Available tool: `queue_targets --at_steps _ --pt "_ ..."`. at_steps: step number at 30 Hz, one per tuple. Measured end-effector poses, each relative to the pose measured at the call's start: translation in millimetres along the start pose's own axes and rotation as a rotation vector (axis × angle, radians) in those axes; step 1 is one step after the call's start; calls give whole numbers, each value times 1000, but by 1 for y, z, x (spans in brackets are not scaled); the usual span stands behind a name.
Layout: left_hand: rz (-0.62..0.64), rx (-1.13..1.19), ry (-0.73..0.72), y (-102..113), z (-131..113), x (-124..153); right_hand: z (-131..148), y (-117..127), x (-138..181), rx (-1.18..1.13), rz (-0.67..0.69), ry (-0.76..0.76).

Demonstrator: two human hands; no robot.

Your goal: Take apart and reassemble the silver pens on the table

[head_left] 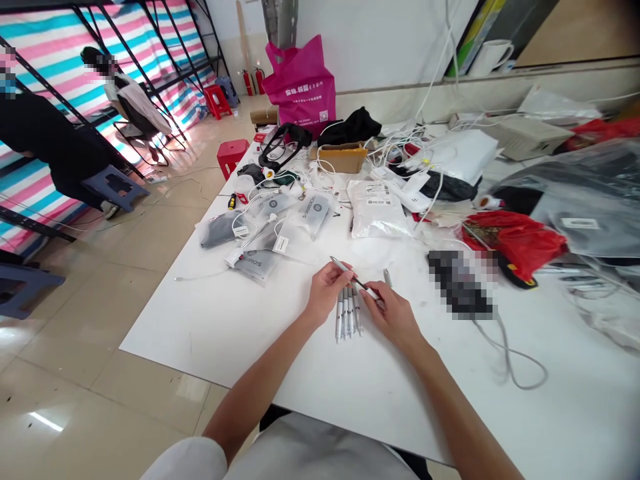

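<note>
From the head camera, the writing comes first. The grey-printed plastic pouches (315,215) near the middle of the white table (165,333) carry dark block lettering, and on the closest one it seems to end in "OBROS", though the full word is too blurred to be sure. Small white labels are stuck to several of them. A white foil pouch (377,210) has a printed label, too small to read. The magenta tote bag (300,87) at the far end shows white Chinese characters and a square code.

The left hand (326,291) and right hand (393,319) are both closed on one slim silver-and-black pen (355,280), held level above the table. The left pinches it toward the far end between thumb and fingers, and the right pinches the near end at the tip.

Just below the hands, a row of similar pens (349,315) lies side by side, tips pointing away from the person. A short silver pen part (387,277) lies alone just beyond the right hand.

Farther off are a screwdriver with a yellow handle (232,201), a cardboard box (343,157), tangled white cables (395,143) and a red plastic bag (515,243). A pixelated dark object (460,283) trails a grey cable (510,360). Another person (133,103) sits on the left, beyond the table.
</note>
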State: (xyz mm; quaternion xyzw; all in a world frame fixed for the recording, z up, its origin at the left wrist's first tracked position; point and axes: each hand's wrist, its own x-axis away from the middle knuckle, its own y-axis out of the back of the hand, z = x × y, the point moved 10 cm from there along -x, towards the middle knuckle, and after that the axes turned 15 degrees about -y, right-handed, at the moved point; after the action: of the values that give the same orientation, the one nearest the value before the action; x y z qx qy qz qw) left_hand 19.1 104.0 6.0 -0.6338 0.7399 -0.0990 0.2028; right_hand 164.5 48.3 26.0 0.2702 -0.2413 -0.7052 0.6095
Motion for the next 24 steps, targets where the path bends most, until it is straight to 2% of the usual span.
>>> queue_targets --at_steps 4,7,10,14,16,19,24 --pt "-128 62 -22 17 0 -6 -13 2 4 -25 -40 -29" --pt "-130 80 -3 20 1 -8 -17 5 6 -36 -72 -34" --pt "-76 79 37 14 4 -7 -19 8 7 -42 -98 -57" --pt "73 101 126 -9 12 3 -17 7 7 -71 -76 -80" --pt "110 141 169 -17 15 8 -14 6 8 -99 -56 -83" --pt "49 183 195 -13 16 9 -16 5 8 -158 -33 -128" --pt "-47 273 195 0 15 2 -28 12 7 -313 -91 -224"
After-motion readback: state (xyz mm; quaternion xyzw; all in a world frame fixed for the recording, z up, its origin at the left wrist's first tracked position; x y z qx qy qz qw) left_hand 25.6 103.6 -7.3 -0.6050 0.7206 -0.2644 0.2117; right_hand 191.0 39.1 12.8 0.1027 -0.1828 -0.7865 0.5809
